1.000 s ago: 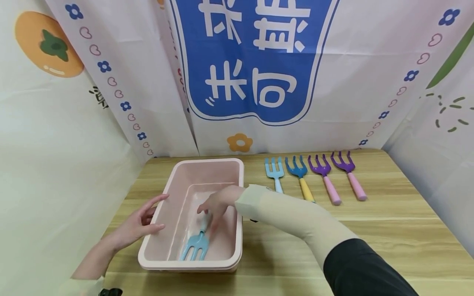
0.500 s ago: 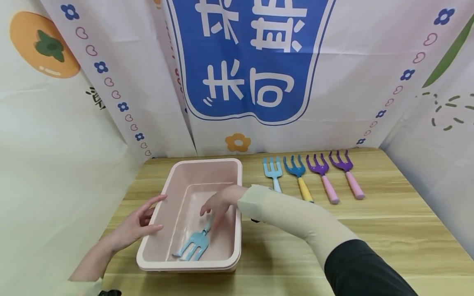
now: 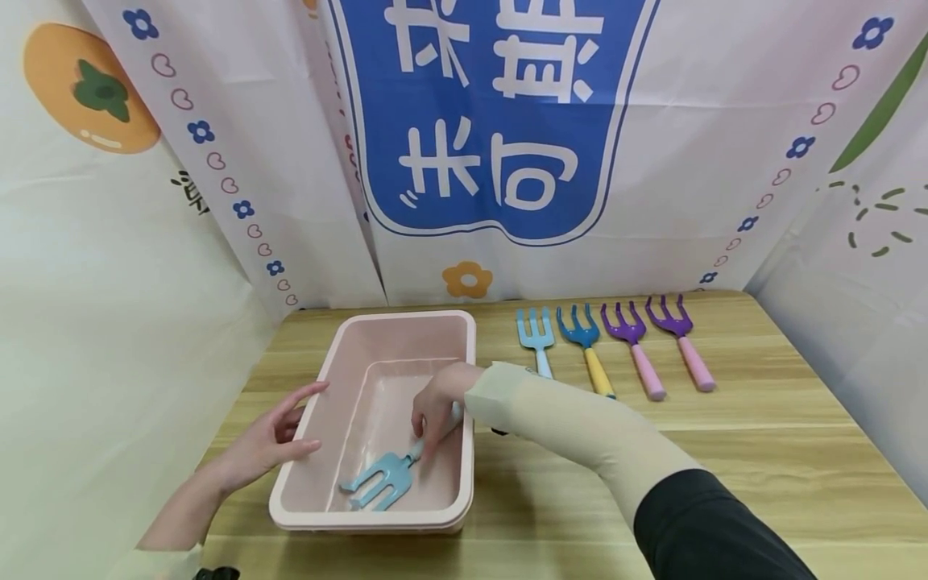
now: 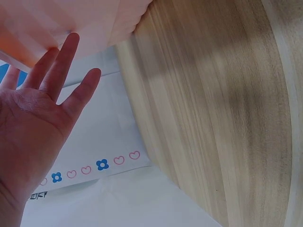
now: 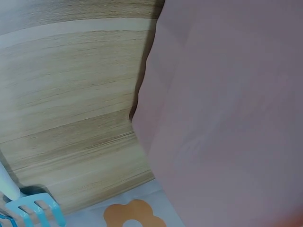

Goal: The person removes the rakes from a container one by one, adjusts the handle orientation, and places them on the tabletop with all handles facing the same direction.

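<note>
A pink plastic basin [image 3: 370, 520] stands on the wooden table, with a second edge showing just under its front rim. Inside it a light blue hand fork [image 3: 391, 475] lies slanted, tines toward the front left. My right hand [image 3: 438, 403] reaches over the basin's right side and grips the fork by its handle, fingers curled; part of the handle is covered. At the left rim is my left hand [image 3: 264, 443], thumb and index finger reaching over the edge. In the left wrist view its fingers [image 4: 64, 61] are spread, fairly straight, against the basin's outer wall [image 4: 94, 23].
Right of the basin several hand forks lie in a row: a light blue one [image 3: 536, 332], a blue one with a yellow handle [image 3: 596, 370], and two purple ones with pink handles, the nearer [image 3: 648, 372] and the outermost [image 3: 696, 362]. Printed cloth [image 3: 319, 242] hangs behind the table.
The hand fork in the basin has swung, its handle moving right and its tines left. My right hand has shifted right with it. The left hand stays at the rim.
</note>
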A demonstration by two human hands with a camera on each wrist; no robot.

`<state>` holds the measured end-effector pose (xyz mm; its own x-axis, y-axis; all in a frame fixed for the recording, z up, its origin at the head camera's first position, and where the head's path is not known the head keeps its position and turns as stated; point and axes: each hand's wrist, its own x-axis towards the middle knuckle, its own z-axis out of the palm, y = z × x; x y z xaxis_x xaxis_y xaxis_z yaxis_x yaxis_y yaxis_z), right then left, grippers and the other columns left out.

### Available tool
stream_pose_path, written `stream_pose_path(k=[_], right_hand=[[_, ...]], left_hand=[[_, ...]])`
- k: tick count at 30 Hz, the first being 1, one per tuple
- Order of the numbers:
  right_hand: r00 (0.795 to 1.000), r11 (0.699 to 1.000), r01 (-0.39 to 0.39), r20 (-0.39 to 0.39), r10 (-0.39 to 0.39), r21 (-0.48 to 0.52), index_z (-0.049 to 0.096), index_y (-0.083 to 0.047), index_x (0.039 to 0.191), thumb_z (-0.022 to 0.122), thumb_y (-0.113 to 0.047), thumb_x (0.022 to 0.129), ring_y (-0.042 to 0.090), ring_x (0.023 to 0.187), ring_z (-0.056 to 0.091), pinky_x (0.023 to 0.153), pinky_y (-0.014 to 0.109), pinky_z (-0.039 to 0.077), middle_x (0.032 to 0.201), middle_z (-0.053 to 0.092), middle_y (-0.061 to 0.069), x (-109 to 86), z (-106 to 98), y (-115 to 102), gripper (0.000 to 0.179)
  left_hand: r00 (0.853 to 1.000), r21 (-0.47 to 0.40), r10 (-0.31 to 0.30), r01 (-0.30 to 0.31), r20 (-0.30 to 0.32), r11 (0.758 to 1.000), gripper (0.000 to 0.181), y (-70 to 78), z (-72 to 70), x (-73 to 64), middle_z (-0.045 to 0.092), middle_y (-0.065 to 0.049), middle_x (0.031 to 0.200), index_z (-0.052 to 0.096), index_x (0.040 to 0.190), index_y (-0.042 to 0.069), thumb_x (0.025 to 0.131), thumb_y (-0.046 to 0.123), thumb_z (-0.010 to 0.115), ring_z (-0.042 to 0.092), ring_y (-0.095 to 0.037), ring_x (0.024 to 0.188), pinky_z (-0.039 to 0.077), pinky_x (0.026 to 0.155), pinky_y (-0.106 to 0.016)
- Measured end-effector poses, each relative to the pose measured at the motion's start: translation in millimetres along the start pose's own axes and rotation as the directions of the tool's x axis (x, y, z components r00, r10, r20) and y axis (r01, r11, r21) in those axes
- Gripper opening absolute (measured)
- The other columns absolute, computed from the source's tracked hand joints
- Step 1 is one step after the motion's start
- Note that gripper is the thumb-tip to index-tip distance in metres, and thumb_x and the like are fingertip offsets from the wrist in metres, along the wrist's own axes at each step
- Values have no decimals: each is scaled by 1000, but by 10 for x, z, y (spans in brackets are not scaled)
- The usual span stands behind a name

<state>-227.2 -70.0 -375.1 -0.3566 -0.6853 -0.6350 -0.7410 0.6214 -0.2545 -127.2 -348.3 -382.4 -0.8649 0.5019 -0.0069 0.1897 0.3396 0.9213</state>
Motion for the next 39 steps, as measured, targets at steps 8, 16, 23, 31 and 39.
stream_pose_path(k=[8,16,23,31,39], right_hand=[[1000,996,-6,19,4,90,72,-27,108,70,-52,83,6,98,48,86,21,38,102,61,-16,-10,-5,-7,35],[1000,999,-20,10,19,50,75,-23,89,66,-56,85,5,67,44,58,21,32,73,55,-10,6,-17,-16,34],[996,976,-24,87,5,215,74,-9,92,69,-45,88,13,66,59,64,24,49,80,71,5,-16,-20,-16,37],[995,953,36,83,-64,302,73,-11,94,69,-26,92,15,68,60,72,32,53,83,70,10,-38,-35,-16,16],[992,948,94,52,-115,304,70,-12,94,65,-14,94,15,65,58,75,35,52,78,66,8,-13,-44,-2,6]], left_hand=[[1000,-12,7,-6,4,1000,73,-11,-1,-1,46,-44,125,21,153,9,93,-2,61,63,-19,100,57,73,-39],[1000,1,17,-17,8,1000,72,-11,-10,16,48,-43,124,21,153,9,93,-2,60,63,-19,99,57,73,-38],[1000,-1,29,-29,10,1000,73,-15,-5,18,48,-44,123,21,153,9,93,-3,60,63,-18,99,57,73,-38],[999,-4,41,-41,3,999,73,-23,-2,21,49,-44,122,21,153,9,92,-4,61,63,-18,99,57,73,-37],[999,1,45,-45,5,999,73,-13,1,8,48,-44,123,22,153,10,93,-4,61,64,-19,99,57,72,-38]])
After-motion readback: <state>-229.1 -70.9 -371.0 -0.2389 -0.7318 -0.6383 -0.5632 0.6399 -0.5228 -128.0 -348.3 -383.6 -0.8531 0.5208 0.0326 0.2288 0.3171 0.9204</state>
